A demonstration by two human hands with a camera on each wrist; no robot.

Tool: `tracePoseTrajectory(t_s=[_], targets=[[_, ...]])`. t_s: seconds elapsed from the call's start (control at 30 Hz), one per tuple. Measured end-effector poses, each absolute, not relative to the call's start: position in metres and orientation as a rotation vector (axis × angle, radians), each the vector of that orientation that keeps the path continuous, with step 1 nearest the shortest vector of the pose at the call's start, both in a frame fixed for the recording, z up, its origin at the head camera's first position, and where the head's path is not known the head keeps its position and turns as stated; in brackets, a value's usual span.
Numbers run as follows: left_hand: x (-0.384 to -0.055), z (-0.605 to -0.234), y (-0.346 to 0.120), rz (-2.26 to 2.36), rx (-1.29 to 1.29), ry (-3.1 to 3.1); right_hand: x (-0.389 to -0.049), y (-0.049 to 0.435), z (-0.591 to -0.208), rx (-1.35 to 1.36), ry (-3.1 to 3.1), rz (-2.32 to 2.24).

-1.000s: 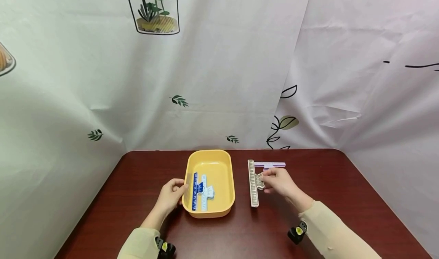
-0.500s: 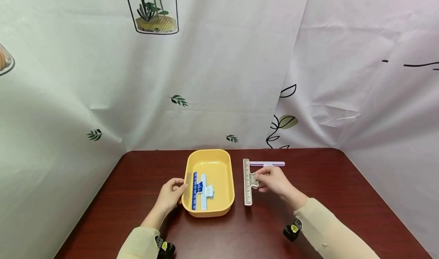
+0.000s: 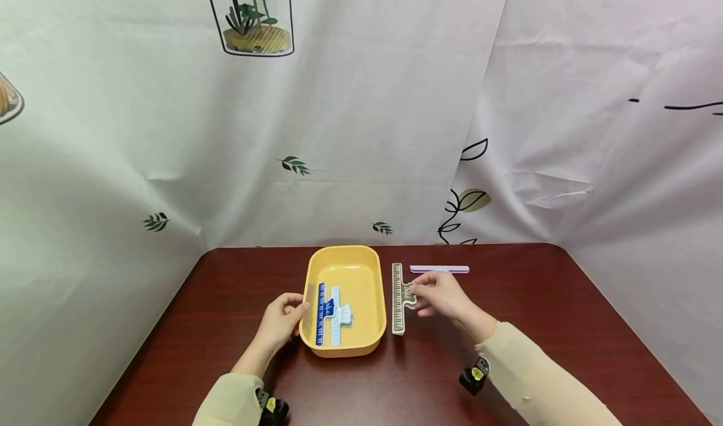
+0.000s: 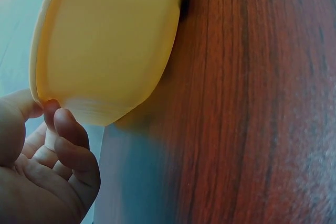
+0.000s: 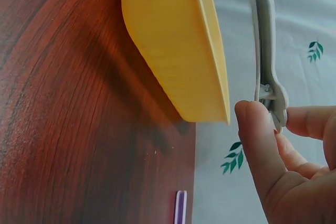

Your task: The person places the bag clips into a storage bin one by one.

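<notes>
My left hand (image 3: 280,319) pinches the left rim of a yellow rectangular tray (image 3: 369,313), thumb on the inner side and fingers outside. Inside the tray, side by side, lie a dark blue clip (image 3: 321,314) and a light blue clip (image 3: 336,316), both long-jawed with ruler-like marks. Between thumb and fingers my right hand (image 3: 443,299) holds a grey-beige long clip (image 3: 398,298) by its handle. That clip is raised above the table just right of the tray, its long bar pointing away from me. In the right wrist view the clip (image 5: 266,40) shows edge-on.
A purple clip (image 3: 439,268) lies on the dark red wooden table (image 3: 361,394) beyond my right hand, its handle hidden behind the hand. White printed cloth (image 3: 361,131) hangs along the back and both sides of the table.
My right hand has carried the grey-beige clip leftward toward the tray, away from the purple clip. The left hand and the tray stay in place.
</notes>
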State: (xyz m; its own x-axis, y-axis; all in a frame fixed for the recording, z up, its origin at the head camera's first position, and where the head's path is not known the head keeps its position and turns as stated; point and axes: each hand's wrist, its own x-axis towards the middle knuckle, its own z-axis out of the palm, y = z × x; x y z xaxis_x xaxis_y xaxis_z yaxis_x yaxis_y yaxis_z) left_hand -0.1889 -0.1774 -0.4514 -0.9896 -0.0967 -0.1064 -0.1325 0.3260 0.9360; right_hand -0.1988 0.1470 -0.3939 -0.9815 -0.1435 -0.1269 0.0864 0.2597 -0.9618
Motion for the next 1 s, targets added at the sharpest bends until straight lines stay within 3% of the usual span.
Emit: tracePoseTrajectory(t_s=[1.0], targets=[[-0.190,-0.452,-0.178,1.790,-0.209,2.533,-0.206,0.119,-0.389,-0.108,2.433,-1.717]])
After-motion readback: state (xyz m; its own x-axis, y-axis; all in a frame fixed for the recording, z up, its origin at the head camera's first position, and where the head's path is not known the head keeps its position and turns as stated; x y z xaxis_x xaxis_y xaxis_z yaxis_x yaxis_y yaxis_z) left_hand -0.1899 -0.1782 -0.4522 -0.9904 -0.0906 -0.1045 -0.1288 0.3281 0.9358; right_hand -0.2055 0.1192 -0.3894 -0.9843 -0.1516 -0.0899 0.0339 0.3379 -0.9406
